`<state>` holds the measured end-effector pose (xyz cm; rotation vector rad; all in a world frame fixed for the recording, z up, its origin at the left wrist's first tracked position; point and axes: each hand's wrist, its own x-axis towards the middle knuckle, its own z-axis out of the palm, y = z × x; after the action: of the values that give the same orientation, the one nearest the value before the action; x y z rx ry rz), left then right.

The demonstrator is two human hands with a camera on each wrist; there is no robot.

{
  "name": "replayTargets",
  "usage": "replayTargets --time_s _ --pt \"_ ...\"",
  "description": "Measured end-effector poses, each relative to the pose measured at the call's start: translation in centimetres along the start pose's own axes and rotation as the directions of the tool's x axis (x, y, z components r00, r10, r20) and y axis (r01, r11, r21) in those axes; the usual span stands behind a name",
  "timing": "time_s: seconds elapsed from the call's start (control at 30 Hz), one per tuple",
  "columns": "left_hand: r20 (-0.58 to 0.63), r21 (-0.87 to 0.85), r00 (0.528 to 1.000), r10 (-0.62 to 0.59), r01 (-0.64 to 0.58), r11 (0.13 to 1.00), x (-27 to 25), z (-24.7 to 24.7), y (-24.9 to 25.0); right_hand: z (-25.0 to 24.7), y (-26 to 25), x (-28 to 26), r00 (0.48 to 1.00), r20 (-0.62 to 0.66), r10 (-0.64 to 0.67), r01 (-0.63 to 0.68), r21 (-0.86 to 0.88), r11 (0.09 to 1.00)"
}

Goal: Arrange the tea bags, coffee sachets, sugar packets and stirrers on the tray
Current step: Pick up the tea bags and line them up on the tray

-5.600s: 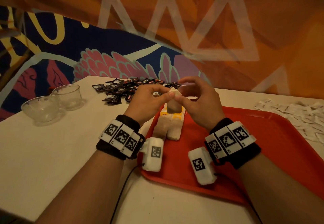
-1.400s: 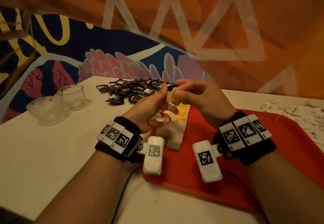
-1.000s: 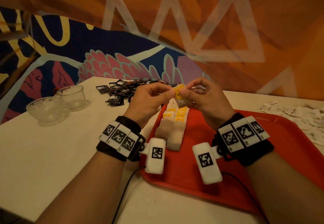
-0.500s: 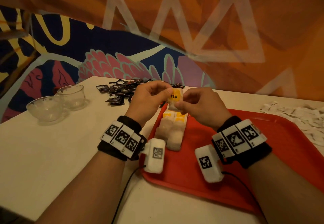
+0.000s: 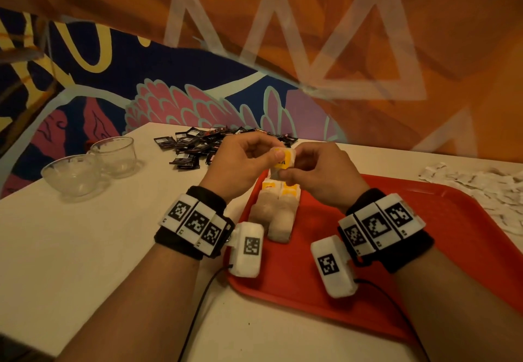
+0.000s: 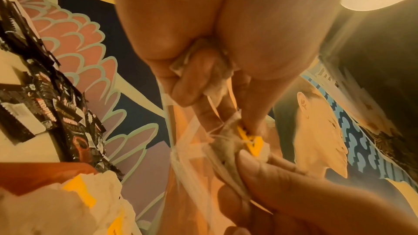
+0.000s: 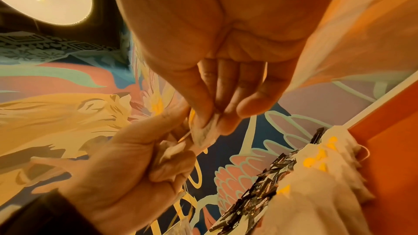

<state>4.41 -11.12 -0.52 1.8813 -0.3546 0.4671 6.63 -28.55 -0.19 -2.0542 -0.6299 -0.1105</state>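
Note:
Both hands hold one tea bag [image 5: 283, 160] with a yellow tag above the far left corner of the red tray [image 5: 424, 234]. My left hand [image 5: 243, 160] pinches its upper part and tag [image 6: 251, 142]. My right hand [image 5: 317, 172] pinches its lower edge [image 7: 205, 131]. Several tea bags [image 5: 276, 211] lie in two rows on the tray under the hands. A pile of black coffee sachets [image 5: 198, 146] lies on the table beyond the left hand. White sugar packets [image 5: 481, 189] lie scattered to the right of the tray. No stirrers are in view.
Two glass bowls [image 5: 85, 169] stand at the table's left edge. The white table [image 5: 85, 248] meets a painted wall at the back. Cables run from the wrist cameras over the tray's near edge.
The hands stay together above the tray's far left corner. Since a second ago the tea bag has been turned and its yellow tag now faces the head camera.

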Motion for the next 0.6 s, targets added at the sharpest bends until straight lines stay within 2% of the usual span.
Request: replayTargets --time_s 0.1,0.23,0.3,0.37,0.47,0.53,0.6 --pt "0.004 0.052 1.0 -0.004 0.004 0.999 0.0 -0.4 0.3 0.2 -0.3 -0.3 0.998 0.069 0.012 -0.011 -0.015 1.0" --pt "0.041 0.099 0.999 -0.033 0.029 0.995 -0.1 -0.7 0.7 0.3 -0.5 -0.2 1.0 -0.011 0.011 -0.012 -0.027 1.0" --pt "0.083 0.134 0.994 -0.065 0.054 0.989 -0.3 -1.0 1.1 0.3 -0.5 -0.2 1.0 -0.008 0.022 -0.022 -0.05 0.999" --pt "0.128 0.206 0.988 -0.091 0.064 0.976 -0.4 -1.5 1.7 0.4 -0.8 -0.4 0.999 0.04 0.033 -0.031 -0.045 0.999" --pt "0.194 0.33 0.969 -0.154 0.083 0.94 -0.9 -3.2 2.6 0.5 -1.7 -0.7 0.978 0.206 0.039 -0.03 -0.044 0.999" --pt "0.244 0.421 0.944 -0.223 0.103 0.901 -1.4 -4.3 3.0 0.4 -2.0 -0.9 0.956 0.29 0.048 -0.023 -0.09 0.996" --pt "0.295 0.456 0.9 -0.321 0.163 0.875 -2.1 -4.8 3.0 0.3 -2.2 -0.9 0.951 0.303 0.058 -0.016 -0.14 0.99"
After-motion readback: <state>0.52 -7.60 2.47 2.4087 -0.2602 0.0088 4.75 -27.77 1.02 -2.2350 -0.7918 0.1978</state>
